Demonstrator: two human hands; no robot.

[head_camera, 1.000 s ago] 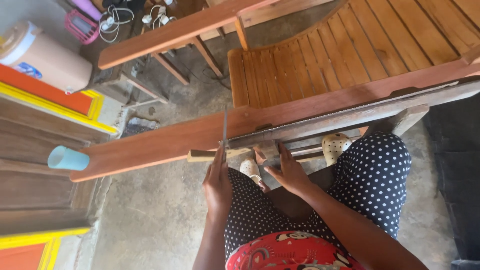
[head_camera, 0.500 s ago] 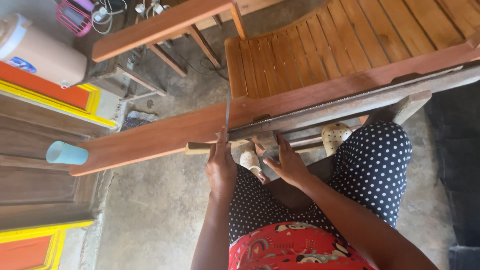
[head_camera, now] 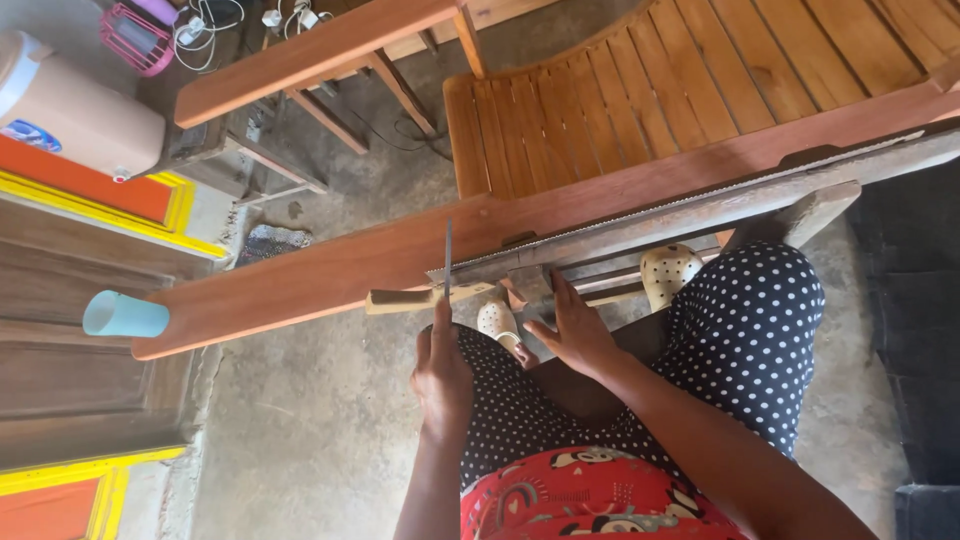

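Lying along the long wooden beam [head_camera: 330, 275], the saw blade [head_camera: 640, 215] points its teeth up, so the file [head_camera: 447, 262] gripped in the left hand [head_camera: 443, 375] could skid toward the right hand [head_camera: 577, 335] spread flat just beneath.

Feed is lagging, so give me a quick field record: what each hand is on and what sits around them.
left hand: grips a thin metal file, held upright against the saw blade
right hand: fingers spread, pressing the wooden clamp under the blade
blade: toothed edge up, lying along the long wooden plank
nearby: blue cup on the plank's end; slatted wooden seat behind
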